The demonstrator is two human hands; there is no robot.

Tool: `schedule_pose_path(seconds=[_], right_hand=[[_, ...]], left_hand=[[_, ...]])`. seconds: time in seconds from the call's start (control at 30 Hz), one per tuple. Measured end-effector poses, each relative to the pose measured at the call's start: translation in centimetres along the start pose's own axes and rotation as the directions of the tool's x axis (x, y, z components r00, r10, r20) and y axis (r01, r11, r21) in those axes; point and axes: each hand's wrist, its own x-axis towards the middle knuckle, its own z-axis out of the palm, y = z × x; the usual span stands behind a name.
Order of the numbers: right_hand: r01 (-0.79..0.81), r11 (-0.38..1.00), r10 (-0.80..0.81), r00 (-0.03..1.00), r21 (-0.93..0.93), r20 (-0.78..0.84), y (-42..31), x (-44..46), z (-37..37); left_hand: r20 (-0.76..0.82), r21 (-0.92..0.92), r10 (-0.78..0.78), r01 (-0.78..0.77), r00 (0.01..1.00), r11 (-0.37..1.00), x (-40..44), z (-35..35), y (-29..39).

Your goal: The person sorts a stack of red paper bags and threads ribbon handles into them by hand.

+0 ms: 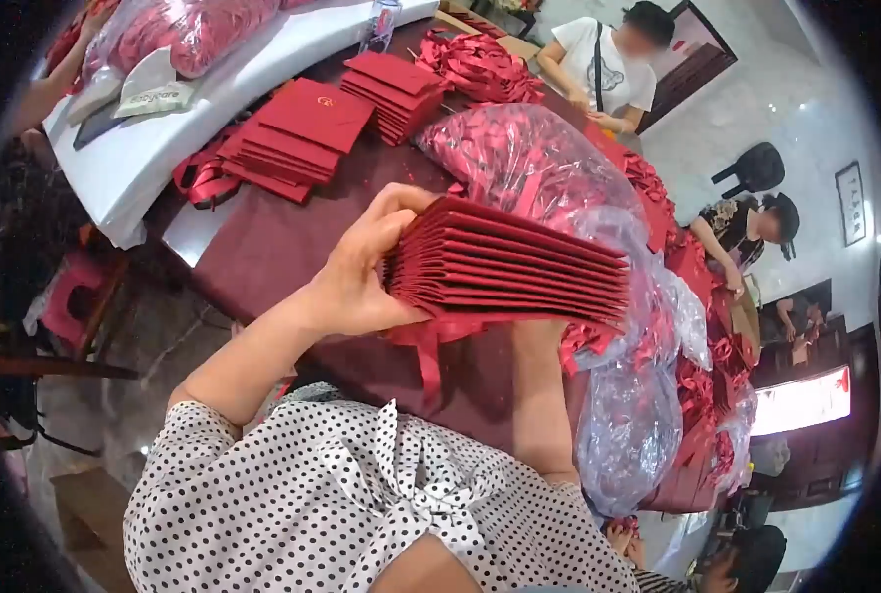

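My left hand (pixel 361 272) is closed around the left end of a thick stack of flat red gift bags (pixel 519 262), its thumb below and its fingers over the top. The bags' folded edges face me, and a red ribbon (pixel 428 368) dangles beneath them. My right forearm (pixel 544 395) reaches up behind the stack's lower right side. That hand's fingers are hidden by the bags, so their grip cannot be made out. Beyond my left hand lie two more piles of red bags, the nearer pile (pixel 297 128) and the farther pile (pixel 393 94).
Clear plastic sacks of red ribbon items (pixel 534 163) crowd the dark red tablecloth (pixel 272 247) on the right. A white-covered table (pixel 233 94) stands at the left. Several people work around, including a person in a white T-shirt (pixel 603 69). A pink stool (pixel 70 306) is at lower left.
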Motion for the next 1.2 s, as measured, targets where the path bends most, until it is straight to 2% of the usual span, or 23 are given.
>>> schedule_pose_path(seconds=[0.1,0.13,0.2,0.23,0.3,0.33,0.4,0.43,0.5,0.53,0.57,0.63,0.67,0.73,0.8,0.83,0.87,0.93,1.0,1.03,1.07,1.13,1.2], right_hand=[[-0.097,0.925,0.152,0.981,0.368,-0.121,-0.1,-0.1,1.2],[-0.141,0.708,0.245,0.968,0.692,-0.054,0.0,0.3,1.2],[-0.248,0.312,0.413,0.905,0.917,0.104,-1.9,0.8,0.5],[-0.316,0.306,0.514,0.849,0.898,0.123,-2.2,0.8,0.9],[-0.308,0.139,0.458,0.862,0.941,0.215,-2.3,-0.2,2.2],[-0.44,0.1,0.576,0.757,0.892,0.309,-2.9,-0.3,2.8],[-0.554,0.347,0.506,0.79,0.757,0.346,-3.5,-0.2,2.2],[-0.536,0.358,0.519,0.795,0.765,0.314,-3.0,0.1,1.7],[-0.216,0.34,0.251,0.959,0.915,0.133,-2.0,0.6,0.9],[-0.217,0.369,0.304,0.947,0.904,0.103,-2.3,1.2,-0.8],[-0.15,0.57,0.182,0.982,0.808,0.054,-2.6,2.1,-2.9],[-0.01,0.871,-0.047,0.994,0.491,0.103,-4.6,4.0,-6.0],[-0.075,0.817,-0.021,0.987,0.572,0.159,-5.0,4.4,-5.4],[-0.197,0.662,0.036,0.972,0.723,0.232,-5.6,4.0,-3.5],[-0.292,0.577,0.076,0.949,0.763,0.306,-4.9,3.2,-2.4],[-0.079,0.754,-0.019,0.99,0.652,0.141,-4.6,3.1,-1.6],[-0.074,0.758,-0.025,0.99,0.648,0.142,-4.7,2.6,-1.6],[-0.349,0.596,0.194,0.937,0.723,0.292,-5.5,2.2,-2.4],[-0.282,0.655,0.175,0.959,0.701,0.222,-5.5,1.8,-2.6],[-0.342,0.56,0.239,0.939,0.755,0.249,-5.4,0.6,-1.6],[-0.396,0.454,0.299,0.912,0.798,0.282,-5.1,-0.8,-0.3],[-0.398,0.505,0.244,0.917,0.766,0.316,-4.0,-2.7,1.5],[-0.345,0.589,0.189,0.938,0.73,0.291,-3.8,-2.5,1.8]], left_hand=[[-0.065,-0.135,-0.095,0.086,0.993,0.987,1.0,0.3,1.4],[0.009,-0.411,-0.356,0.328,0.934,0.85,0.6,0.6,2.4],[0.042,-0.322,-0.392,0.384,0.919,0.865,0.4,0.6,2.4],[0.066,-0.232,-0.424,0.427,0.903,0.874,0.3,0.5,2.4],[0.138,-0.199,-0.5,0.519,0.855,0.831,0.1,0.0,2.4],[0.151,-0.184,-0.497,0.518,0.854,0.835,0.3,-0.3,2.3],[0.16,-0.265,-0.561,0.583,0.812,0.768,0.9,-1.2,2.0],[0.182,-0.241,-0.587,0.615,0.789,0.751,1.3,-2.4,2.1],[0.261,0.07,-0.616,0.622,0.744,0.78,2.5,-5.1,2.9],[0.287,0.266,-0.626,0.567,0.725,0.78,3.6,-6.1,4.1],[0.291,0.263,-0.611,0.553,0.736,0.791,4.6,-6.4,4.6],[0.454,0.515,-0.519,0.262,0.724,0.816,5.9,-6.4,5.0],[0.509,0.518,-0.513,0.23,0.691,0.824,6.5,-5.9,5.0],[0.615,0.589,-0.435,-0.016,0.657,0.808,6.9,-4.7,4.9],[0.64,0.61,-0.446,-0.06,0.626,0.791,7.8,-4.0,5.2],[0.667,0.633,-0.483,-0.09,0.567,0.769,8.4,-3.8,5.1],[0.691,0.653,-0.523,-0.12,0.499,0.748,8.6,-3.5,5.0],[0.7,0.633,-0.484,-0.142,0.524,0.761,9.0,-3.1,5.5],[0.717,0.597,-0.382,-0.23,0.584,0.769,8.7,-2.6,5.3],[0.723,0.581,-0.315,-0.293,0.615,0.76,7.7,-2.1,4.8],[0.726,0.628,-0.415,-0.283,0.549,0.725,6.4,-1.2,4.2],[0.715,0.655,-0.522,-0.184,0.466,0.733,5.3,-0.4,2.9],[0.72,0.629,-0.456,-0.213,0.523,0.748,5.0,-0.6,2.6]])
